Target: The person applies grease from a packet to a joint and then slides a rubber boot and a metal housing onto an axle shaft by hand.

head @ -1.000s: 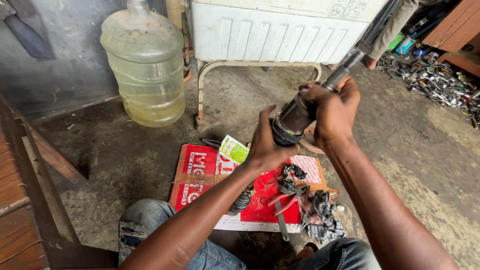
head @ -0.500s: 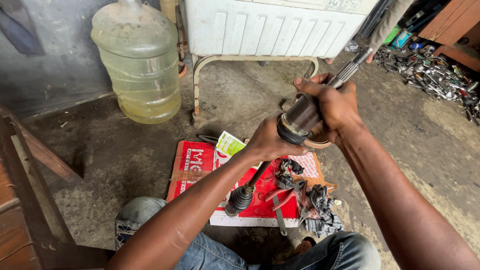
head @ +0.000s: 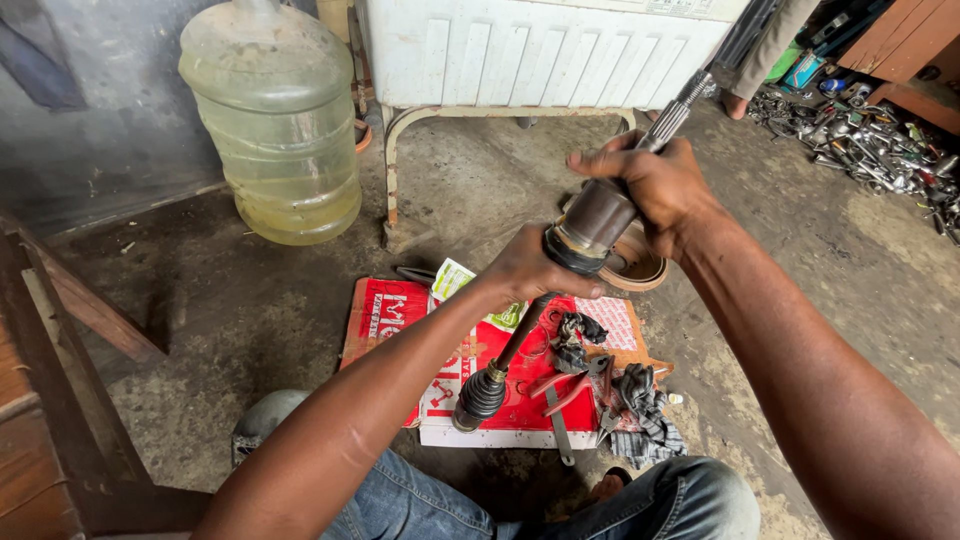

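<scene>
Keep the long greasy steel axle shaft (head: 520, 335) steady over the red flattened cardboard box (head: 400, 320) on the floor. Your right hand (head: 655, 180) wraps tight around its brown metal joint housing (head: 598, 215); your left hand (head: 530, 268) pinches the black rubber boot edge just below.

Soft, even daylight filled the scene, with no glare and only faint shadows on the concrete floor (head: 250, 300) below the gripping hands. The left hand (head: 535, 270), right hand (head: 655, 185) and axle shaft (head: 600, 215) they clasped were sharp. Toward the frame's edges, away from the grip, lines bowed from wide-angle distortion and the left wall darkened.
</scene>
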